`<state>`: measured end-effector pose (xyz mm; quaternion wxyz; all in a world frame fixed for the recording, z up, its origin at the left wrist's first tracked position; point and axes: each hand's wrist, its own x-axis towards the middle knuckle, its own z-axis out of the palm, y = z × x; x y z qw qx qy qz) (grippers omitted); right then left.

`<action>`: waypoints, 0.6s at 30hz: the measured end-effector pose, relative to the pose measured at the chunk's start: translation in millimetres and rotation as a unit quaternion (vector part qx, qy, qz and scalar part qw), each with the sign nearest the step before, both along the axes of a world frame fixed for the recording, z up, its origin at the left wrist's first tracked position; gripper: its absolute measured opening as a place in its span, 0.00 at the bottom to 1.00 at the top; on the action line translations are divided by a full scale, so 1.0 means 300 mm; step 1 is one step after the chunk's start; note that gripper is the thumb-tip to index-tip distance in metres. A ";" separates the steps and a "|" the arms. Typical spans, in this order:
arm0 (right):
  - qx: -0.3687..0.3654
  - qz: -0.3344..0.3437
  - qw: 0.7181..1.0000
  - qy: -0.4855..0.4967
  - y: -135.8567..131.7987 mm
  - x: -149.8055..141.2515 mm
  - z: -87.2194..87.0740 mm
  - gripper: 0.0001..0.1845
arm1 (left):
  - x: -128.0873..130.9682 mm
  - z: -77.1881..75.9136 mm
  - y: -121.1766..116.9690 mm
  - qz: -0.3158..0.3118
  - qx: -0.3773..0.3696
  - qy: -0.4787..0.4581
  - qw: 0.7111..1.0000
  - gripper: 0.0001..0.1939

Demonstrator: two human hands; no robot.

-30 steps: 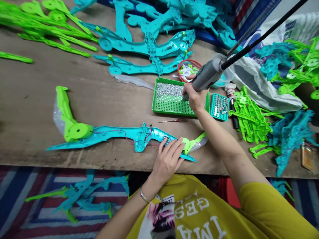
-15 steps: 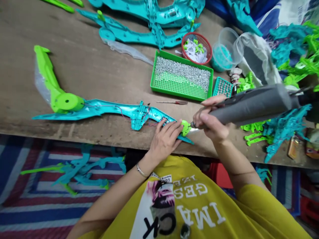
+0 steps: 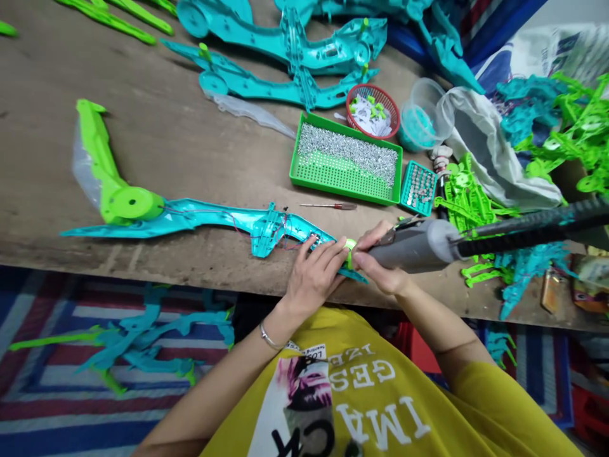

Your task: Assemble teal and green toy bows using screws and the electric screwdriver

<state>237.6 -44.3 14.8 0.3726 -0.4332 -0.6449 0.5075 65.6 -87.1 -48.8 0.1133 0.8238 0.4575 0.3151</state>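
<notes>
A long turquoise toy bow (image 3: 209, 217) with a lime-green limb and wheel at its left end lies along the near edge of the wooden table (image 3: 181, 146). My left hand (image 3: 314, 277) presses flat, fingers stretched, on the bow's right end beside a small green wheel (image 3: 350, 249). My right hand (image 3: 380, 263) is wrapped round a grey electric screwdriver (image 3: 419, 244), its tip against that green wheel. A black cable runs from the tool off to the right.
Behind the hands stand a green tray of screws (image 3: 346, 158), a small teal tray (image 3: 419, 188), a red basket (image 3: 372, 112) and a clear cup (image 3: 422, 117). A thin hand screwdriver (image 3: 328, 205) lies loose. Teal and green plastic parts pile up at the back and right.
My right hand carried the electric screwdriver from the green screw tray down to the bow's right end, and its tip now sits on the green wheel. The left hand stayed on the bow.
</notes>
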 end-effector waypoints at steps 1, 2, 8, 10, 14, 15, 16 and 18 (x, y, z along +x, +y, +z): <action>0.015 0.022 1.000 0.002 0.006 -0.005 0.005 0.08 | 0.000 -0.001 0.000 -0.001 0.003 -0.001 1.000 0.17; 0.032 0.049 0.998 0.014 0.013 -0.008 0.012 0.07 | 0.000 -0.002 0.000 -0.002 0.008 -0.003 1.000 0.18; 0.046 0.160 0.982 0.091 0.128 -0.001 0.057 0.11 | -0.002 0.007 0.001 0.001 0.000 0.003 1.000 0.19; 0.100 0.078 0.983 0.136 0.209 -0.008 0.060 0.15 | -0.003 0.013 0.000 -0.002 -0.009 0.015 1.000 0.19; 0.205 -0.183 0.945 0.176 0.414 -0.044 0.025 0.17 | -0.004 0.015 -0.003 -0.002 0.001 0.021 1.000 0.21; 0.213 -0.212 0.938 0.174 0.463 -0.052 0.008 0.17 | -0.004 0.015 -0.004 -0.001 0.001 0.020 1.000 0.22; 0.219 -0.226 0.934 0.168 0.507 -0.057 -0.009 0.17 | -0.004 0.014 -0.004 -0.002 -0.001 0.020 1.000 0.22; 0.223 -0.235 0.934 0.150 0.575 -0.064 -0.046 0.16 | -0.005 0.015 -0.004 -0.004 -0.004 0.021 1.000 0.23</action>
